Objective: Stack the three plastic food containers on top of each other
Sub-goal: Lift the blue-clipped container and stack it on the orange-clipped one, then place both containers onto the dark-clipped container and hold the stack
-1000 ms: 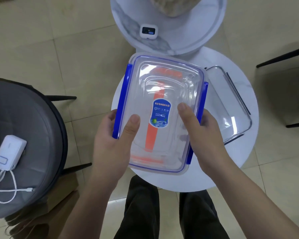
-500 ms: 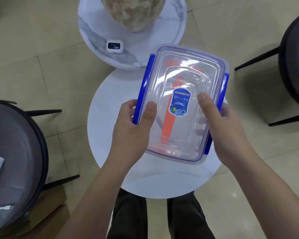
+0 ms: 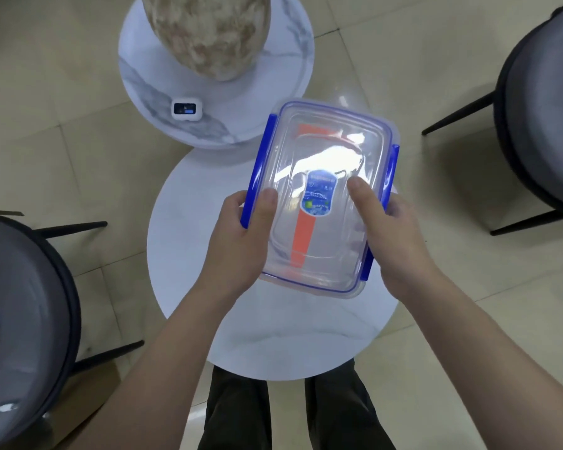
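Hands are clamping a clear plastic food container (image 3: 322, 203) above the round white table (image 3: 189, 287): the left hand (image 3: 241, 241) is wrapping its left long side by the blue latch (image 3: 257, 170), thumb on the lid, and the right hand (image 3: 394, 235) is doing the same on the right side. Both are closed on it. It is probably handling light and fairly stiff, though the glossy lid looks slippery, so gripping the latched long sides seems safest. The other two containers are not showing here.
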The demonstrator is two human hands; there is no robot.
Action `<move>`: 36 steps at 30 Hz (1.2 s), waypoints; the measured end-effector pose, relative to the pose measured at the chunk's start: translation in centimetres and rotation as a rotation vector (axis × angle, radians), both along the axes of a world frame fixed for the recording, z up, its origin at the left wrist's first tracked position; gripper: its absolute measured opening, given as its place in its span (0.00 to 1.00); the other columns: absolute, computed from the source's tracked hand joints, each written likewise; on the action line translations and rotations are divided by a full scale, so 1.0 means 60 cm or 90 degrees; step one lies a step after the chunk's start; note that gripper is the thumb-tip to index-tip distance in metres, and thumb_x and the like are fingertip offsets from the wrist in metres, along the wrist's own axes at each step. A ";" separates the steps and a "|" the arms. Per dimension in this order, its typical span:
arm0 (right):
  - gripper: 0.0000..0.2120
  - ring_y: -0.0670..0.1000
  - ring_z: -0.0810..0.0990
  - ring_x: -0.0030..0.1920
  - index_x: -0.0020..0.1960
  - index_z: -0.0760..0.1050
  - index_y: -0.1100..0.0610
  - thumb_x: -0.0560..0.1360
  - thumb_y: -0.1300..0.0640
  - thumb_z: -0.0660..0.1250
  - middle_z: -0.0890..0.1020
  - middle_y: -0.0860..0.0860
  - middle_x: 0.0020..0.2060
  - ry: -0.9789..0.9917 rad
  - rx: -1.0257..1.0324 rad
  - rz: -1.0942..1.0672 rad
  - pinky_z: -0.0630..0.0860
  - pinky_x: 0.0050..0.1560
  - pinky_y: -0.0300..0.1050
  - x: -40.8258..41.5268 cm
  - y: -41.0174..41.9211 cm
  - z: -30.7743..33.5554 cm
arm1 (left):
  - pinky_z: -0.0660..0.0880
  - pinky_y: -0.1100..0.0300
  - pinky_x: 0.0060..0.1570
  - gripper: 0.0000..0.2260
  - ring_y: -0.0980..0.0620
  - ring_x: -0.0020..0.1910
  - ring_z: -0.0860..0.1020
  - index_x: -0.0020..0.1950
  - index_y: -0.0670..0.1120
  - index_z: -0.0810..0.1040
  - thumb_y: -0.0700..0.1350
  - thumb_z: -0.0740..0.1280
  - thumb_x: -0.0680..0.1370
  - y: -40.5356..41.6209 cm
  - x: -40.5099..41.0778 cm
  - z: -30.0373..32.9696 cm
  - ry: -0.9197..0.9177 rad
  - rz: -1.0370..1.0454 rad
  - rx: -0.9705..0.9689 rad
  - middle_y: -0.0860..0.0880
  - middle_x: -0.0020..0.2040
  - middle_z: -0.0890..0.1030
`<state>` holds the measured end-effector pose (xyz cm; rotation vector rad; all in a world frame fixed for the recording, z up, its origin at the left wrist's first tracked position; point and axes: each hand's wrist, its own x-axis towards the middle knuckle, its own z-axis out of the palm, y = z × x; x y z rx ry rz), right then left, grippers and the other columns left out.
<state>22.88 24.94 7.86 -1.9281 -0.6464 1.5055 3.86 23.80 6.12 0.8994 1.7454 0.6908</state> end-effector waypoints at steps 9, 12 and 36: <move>0.28 0.53 0.87 0.51 0.65 0.75 0.53 0.74 0.36 0.70 0.86 0.52 0.55 0.028 -0.032 0.016 0.84 0.49 0.52 0.001 0.003 0.007 | 0.71 0.75 0.28 0.27 0.68 0.32 0.78 0.67 0.39 0.72 0.60 0.61 0.81 0.007 0.002 0.021 -0.081 -0.007 -0.043 0.53 0.42 0.77; 0.31 0.54 0.86 0.55 0.69 0.73 0.51 0.73 0.34 0.69 0.85 0.53 0.59 0.052 -0.042 0.016 0.83 0.55 0.56 0.002 0.002 0.005 | 0.70 0.77 0.27 0.25 0.71 0.32 0.78 0.66 0.42 0.73 0.61 0.62 0.81 0.005 0.003 0.021 -0.082 0.015 -0.043 0.56 0.42 0.77; 0.27 0.48 0.84 0.59 0.61 0.79 0.45 0.75 0.32 0.53 0.86 0.47 0.57 0.116 -0.007 -0.038 0.79 0.60 0.49 0.016 -0.091 -0.008 | 0.76 0.72 0.30 0.23 0.64 0.42 0.84 0.64 0.53 0.77 0.65 0.68 0.75 0.003 0.008 0.040 -0.207 0.139 -0.090 0.55 0.56 0.84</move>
